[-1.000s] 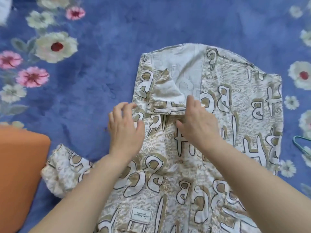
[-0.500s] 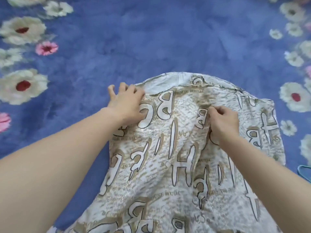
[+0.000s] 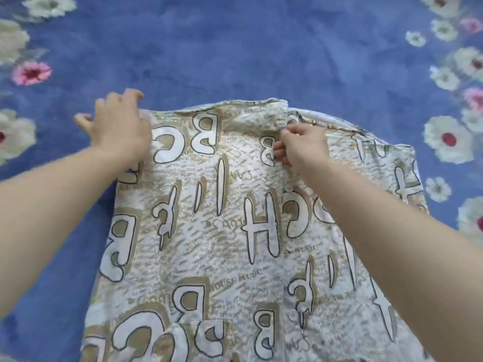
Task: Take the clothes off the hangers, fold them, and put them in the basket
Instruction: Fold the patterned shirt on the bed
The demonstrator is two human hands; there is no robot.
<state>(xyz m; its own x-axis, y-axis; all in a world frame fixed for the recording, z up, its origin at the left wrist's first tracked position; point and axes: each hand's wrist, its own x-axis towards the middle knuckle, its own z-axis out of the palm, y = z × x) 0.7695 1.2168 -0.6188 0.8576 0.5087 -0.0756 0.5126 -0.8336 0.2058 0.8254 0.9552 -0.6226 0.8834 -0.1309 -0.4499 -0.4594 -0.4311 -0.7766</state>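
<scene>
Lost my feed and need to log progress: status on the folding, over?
Left hand on far left corner of shirt, grip unclear. Right hand pinching fabric near far edge. Shirt flat on blue rug, nothing on top; basket out of view.

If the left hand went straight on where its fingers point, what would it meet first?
Probably bare blue rug: the left hand sits at the shirt's far corner, with nothing else ahead in view.

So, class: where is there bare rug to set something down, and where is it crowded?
Free: the broad blue rug beyond the far edge of the shirt, between the flower borders; also the strip left of the shirt. Crowded: the near centre, covered by shirt, with the left hand and right hand at its far edge.
</scene>
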